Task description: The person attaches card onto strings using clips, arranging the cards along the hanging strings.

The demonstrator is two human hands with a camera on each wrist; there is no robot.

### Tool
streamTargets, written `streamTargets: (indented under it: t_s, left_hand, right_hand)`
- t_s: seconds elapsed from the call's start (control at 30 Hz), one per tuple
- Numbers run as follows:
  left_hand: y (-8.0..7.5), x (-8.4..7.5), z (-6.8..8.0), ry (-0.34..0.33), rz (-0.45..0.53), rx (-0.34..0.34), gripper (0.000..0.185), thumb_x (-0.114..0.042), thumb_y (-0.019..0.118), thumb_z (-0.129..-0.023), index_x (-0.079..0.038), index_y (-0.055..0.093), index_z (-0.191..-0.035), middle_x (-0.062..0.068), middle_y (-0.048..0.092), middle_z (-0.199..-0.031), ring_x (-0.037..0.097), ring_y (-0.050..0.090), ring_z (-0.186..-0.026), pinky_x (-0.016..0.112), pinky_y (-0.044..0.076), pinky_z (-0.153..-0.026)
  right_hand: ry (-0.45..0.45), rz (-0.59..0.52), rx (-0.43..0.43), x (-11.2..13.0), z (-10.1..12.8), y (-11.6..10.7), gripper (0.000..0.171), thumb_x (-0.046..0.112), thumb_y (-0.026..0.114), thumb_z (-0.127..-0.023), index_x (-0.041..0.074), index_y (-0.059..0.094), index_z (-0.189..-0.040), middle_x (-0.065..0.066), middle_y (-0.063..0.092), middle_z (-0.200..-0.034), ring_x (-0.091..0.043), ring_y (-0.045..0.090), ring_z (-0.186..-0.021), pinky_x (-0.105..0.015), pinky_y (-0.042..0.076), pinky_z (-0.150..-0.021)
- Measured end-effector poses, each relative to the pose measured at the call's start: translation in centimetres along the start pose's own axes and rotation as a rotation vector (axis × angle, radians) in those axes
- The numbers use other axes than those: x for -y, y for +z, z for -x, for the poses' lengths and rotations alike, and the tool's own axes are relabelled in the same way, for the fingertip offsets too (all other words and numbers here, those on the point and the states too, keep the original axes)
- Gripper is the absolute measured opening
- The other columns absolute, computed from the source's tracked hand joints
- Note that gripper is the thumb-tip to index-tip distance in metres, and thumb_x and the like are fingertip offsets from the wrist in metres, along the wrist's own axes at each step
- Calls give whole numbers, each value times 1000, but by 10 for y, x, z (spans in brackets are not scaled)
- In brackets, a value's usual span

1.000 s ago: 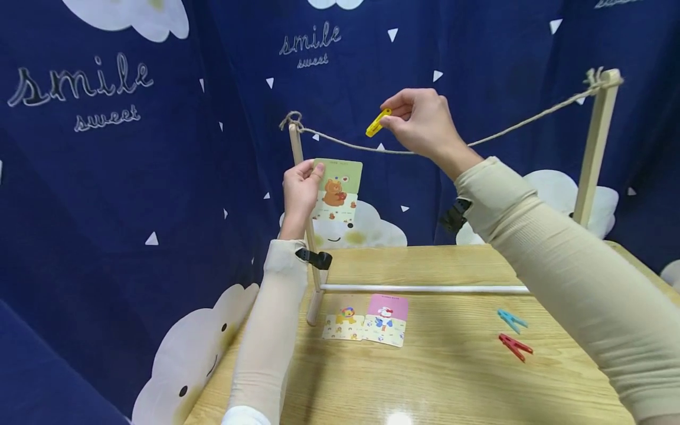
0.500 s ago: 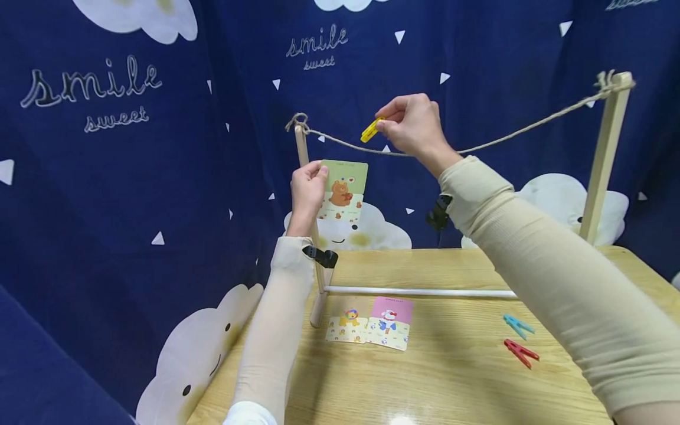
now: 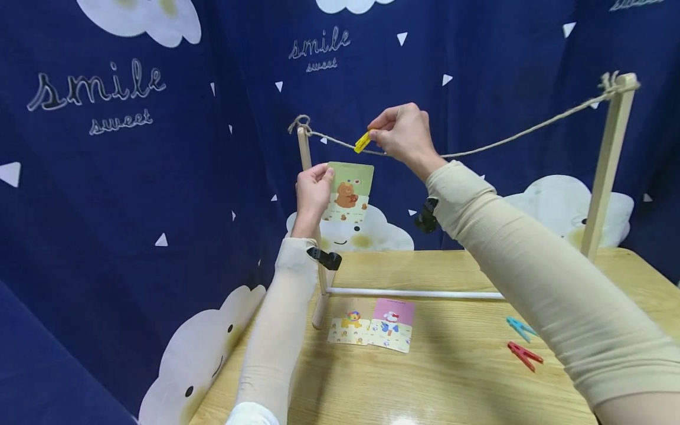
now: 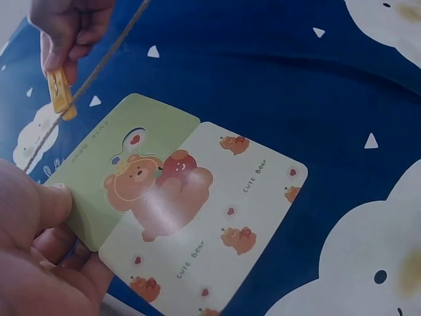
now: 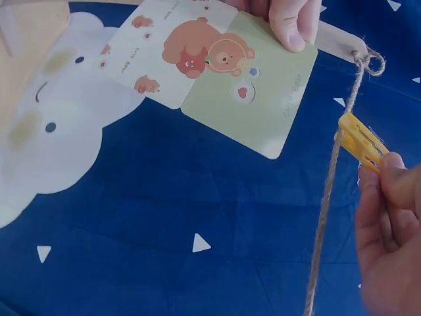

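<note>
My left hand [image 3: 312, 192] pinches a green and cream bear card [image 3: 347, 195] by its left edge, thumb in front. The card hangs upright just under the rope [image 3: 496, 145], near the left post. Above it, my right hand [image 3: 406, 134] pinches a yellow clothespin [image 3: 362, 142] by its handle end, tip pointing down and left. In the right wrist view the clothespin's tip [image 5: 345, 124] overlaps the rope. The left wrist view shows the bear card's [image 4: 217, 217] full picture, with the rope passing beyond its green upper edge.
Wooden posts [image 3: 608, 171] at both sides carry the rope, joined low by a white rod [image 3: 414, 292]. A lion card [image 3: 349, 323] and a pink rabbit card [image 3: 392, 324] lie on the wooden table [image 3: 451, 378]. Blue [image 3: 520, 327] and red [image 3: 525, 355] clothespins lie at the right.
My right hand has brought the yellow clothespin down and left to the rope. The left hand keeps its hold on the bear card; the head view has shifted slightly.
</note>
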State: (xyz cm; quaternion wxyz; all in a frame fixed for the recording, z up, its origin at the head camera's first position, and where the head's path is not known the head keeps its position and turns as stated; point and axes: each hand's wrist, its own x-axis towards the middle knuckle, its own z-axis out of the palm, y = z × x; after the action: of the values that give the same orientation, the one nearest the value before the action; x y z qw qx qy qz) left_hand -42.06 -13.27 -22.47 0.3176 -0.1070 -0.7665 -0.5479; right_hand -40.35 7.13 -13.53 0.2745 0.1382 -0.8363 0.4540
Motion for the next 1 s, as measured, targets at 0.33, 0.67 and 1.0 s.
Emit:
streamTargets:
  t_s: [0.33, 0.67, 1.0]
  left_hand:
    - [3, 6, 0, -8, 11, -1, 19, -18, 64, -103, -7, 79, -109, 6, 75, -87, 9, 53, -65, 23, 38, -57]
    - [2, 6, -2, -4, 19, 0, 20, -18, 64, -104, -7, 79, -109, 4, 72, -82, 8, 48, -60, 22, 35, -53]
    - [2, 7, -1, -18, 11, -3, 20, -20, 63, -105, -8, 79, -110, 2, 68, -77, 7, 45, -54, 21, 33, -49]
  right_hand:
    - [6, 5, 1, -3, -2, 8, 13, 16, 75, -96, 9, 80, -105, -6, 77, -102, -15, 69, -85, -23, 57, -73]
    - [33, 3, 37, -6, -4, 10, 12, 16, 76, -95, 9, 80, -104, -6, 77, -102, -15, 72, -85, -23, 59, -75]
    - [21, 22, 64, -7, -5, 12, 11, 17, 75, -95, 11, 81, -103, -6, 78, -100, -14, 73, -82, -23, 59, -74]
